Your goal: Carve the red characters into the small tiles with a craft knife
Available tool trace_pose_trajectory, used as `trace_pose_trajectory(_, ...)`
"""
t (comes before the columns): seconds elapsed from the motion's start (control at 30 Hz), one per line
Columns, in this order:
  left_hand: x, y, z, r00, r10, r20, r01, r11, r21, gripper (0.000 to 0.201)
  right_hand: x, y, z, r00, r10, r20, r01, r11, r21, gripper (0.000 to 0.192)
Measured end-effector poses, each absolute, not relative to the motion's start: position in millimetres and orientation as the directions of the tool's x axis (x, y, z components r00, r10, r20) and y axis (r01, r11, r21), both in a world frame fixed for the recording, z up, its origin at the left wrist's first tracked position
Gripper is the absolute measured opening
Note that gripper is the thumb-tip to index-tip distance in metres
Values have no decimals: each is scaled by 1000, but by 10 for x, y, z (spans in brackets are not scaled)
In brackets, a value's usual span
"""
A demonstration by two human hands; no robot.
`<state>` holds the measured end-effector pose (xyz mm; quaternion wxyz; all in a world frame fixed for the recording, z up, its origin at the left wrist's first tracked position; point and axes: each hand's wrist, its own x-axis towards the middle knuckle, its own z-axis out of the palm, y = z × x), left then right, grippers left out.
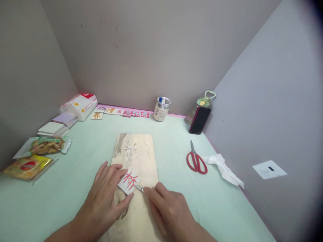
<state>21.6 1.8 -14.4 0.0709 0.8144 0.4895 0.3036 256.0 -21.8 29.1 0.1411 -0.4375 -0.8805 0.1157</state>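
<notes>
On the pale rectangular wooden board (144, 161): white square tile with red character (129, 182), set askew. Left hand (106, 189) fingers clamp its edges, likely steadying it against the slim silver metal tool (139, 189) pinched in right hand (172, 205) fingers. Board, bearing pale thin shavings (133, 147), probably shields the mint-green table (174, 148).

The board (147, 161) is scuffed wood, the tile (129, 182) matt, the knife tip (139, 188) metal, the scissor handles (202, 172) smooth plastic.

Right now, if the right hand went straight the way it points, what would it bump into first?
Probably the red-marked white tile: the metal-tipped tool in the right hand points at its edge, perhaps touching it; depth is unclear.
</notes>
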Motion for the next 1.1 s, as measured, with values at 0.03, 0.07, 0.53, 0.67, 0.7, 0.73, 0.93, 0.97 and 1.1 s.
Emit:
trace_pose_trajectory(0.03,225,15,-142,334,840,427,754,-510,414,35,2552,-221,279,-577,800,165,736,597,-318,29)
trace_pose_trajectory(0.07,232,14,-142,333,840,427,754,-510,415,34,2545,-224,267,-575,798,181,737,601,-308,30)
trace_pose_trajectory(0.53,251,40,-118,301,842,448,766,-493,412,34,2567,-202,352,-568,818,89,731,551,-403,21)
trace_pose_trajectory(0.67,258,32,-135,303,839,453,764,-498,411,34,2557,-213,318,-555,825,106,740,548,-391,23)
trace_pose_trajectory(0.7,262,29,-138,304,839,451,764,-498,411,34,2548,-216,307,-555,824,118,744,554,-374,25)
trace_pose_trajectory(0.73,266,26,-138,307,840,448,764,-498,411,34,2539,-219,295,-553,823,129,750,559,-354,27)
trace_pose_trajectory(0.93,287,24,-125,305,838,452,756,-502,421,31,2504,-229,239,-553,815,173,784,579,-224,37)
trace_pose_trajectory(0.97,289,26,-125,304,837,455,756,-503,420,31,2501,-230,234,-554,813,178,787,582,-204,40)
trace_pose_trajectory(1.1,292,33,-138,310,821,479,751,-521,406,33,2484,-238,215,-561,798,221,792,595,-139,46)
